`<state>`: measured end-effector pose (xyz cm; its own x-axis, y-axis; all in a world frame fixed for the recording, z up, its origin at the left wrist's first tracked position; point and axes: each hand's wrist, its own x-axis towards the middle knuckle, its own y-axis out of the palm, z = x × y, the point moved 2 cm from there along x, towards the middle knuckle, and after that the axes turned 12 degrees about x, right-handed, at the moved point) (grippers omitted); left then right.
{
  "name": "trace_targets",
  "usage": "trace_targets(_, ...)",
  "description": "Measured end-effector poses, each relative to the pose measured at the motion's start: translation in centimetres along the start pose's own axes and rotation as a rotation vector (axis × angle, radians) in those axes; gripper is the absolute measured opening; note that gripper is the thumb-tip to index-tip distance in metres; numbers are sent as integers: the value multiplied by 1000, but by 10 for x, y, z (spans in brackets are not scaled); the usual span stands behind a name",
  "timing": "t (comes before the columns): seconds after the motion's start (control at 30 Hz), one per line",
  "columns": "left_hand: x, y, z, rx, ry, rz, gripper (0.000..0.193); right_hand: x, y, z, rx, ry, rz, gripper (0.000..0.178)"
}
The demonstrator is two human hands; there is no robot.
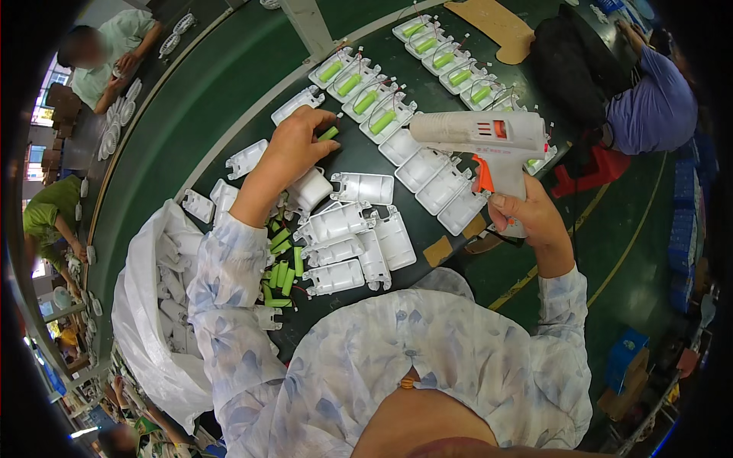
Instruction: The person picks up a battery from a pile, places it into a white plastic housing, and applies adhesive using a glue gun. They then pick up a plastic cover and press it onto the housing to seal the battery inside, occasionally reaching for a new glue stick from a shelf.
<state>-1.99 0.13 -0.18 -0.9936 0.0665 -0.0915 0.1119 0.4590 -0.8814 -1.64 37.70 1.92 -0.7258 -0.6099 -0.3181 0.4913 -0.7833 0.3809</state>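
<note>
My right hand (537,216) is wrapped round the grip of a white glue gun (472,130) with an orange trigger. The gun's nozzle points left, over rows of white plastic casings (427,169). My left hand (292,145) pinches a green battery cell (327,133) between thumb and fingers, just left of casings that each hold a green cell (366,101) with thin wires. Under and beside my left forearm lie loose green cells (281,275) in a heap. A pile of white casings (336,221) sits right of that heap, some overlapping.
A white plastic sack (145,282) full of white parts stands at the left. A second row of filled casings (449,59) runs farther back, near a brown cardboard piece (496,27). A metal post (308,27) rises at the far edge. Other people sit at left and far right.
</note>
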Motion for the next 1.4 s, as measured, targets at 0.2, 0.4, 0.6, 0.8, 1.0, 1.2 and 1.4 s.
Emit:
trace_targets(0.2,11,14,-4,295,184,-132,17,-1,0,5,-78,60,0,35)
trace_targets(0.4,11,16,-9,388,226,-200,10,-2,0,1,-145,108,20,36)
trace_targets(0.6,12,9,-8,394,208,-201,9,0,1,-1,-157,85,23,35)
trace_targets(0.8,15,5,-49,20,364,-306,8,-2,-8,-5,-125,71,-19,36)
trace_targets(1.0,35,34,-84,167,493,-425,10,-8,-5,-7,-94,52,-61,55)
trace_targets(1.2,47,58,-90,344,465,-410,11,-13,-11,-13,-72,38,-63,58)
trace_targets(1.4,46,62,-94,403,477,-428,6,-15,-11,-14,-21,53,-58,38)
